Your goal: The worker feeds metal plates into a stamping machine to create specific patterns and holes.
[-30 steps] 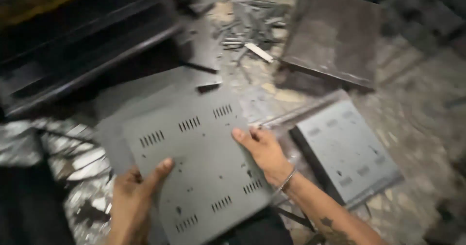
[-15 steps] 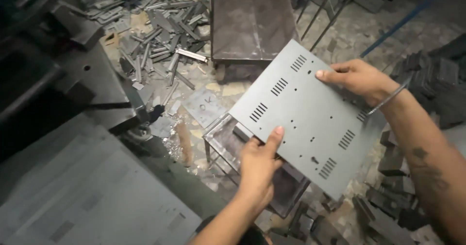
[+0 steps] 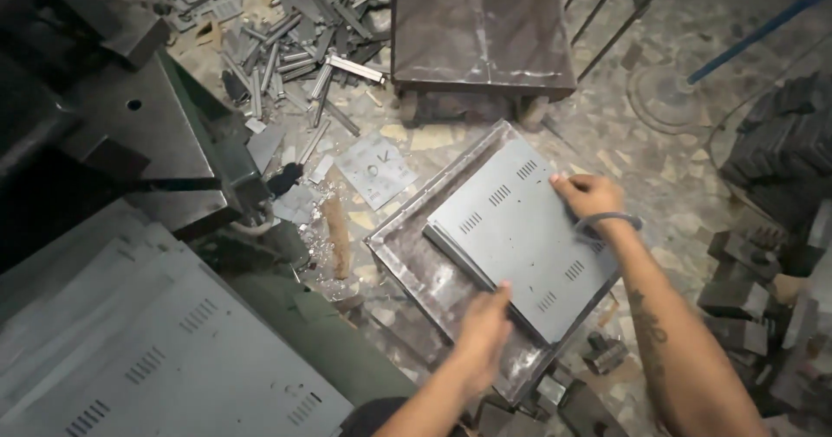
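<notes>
Shallow metal tray (image 3: 407,259) on floor holds stack of grey vented panels (image 3: 520,229). Left hand (image 3: 485,329) grips top panel's near edge, right hand (image 3: 592,196) pinches far edge. Dark slab (image 3: 481,25) beyond tray.

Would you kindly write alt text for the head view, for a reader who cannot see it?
Two bare hands, left hand and right hand, hold a grey perforated metal panel on a stack in a shallow metal tray on the floor. More grey panels lie lower left; metal scraps litter the floor above.

Bare forearms, grey bangle (image 3: 609,221) on right wrist, tattoo (image 3: 648,316) on right forearm
</notes>
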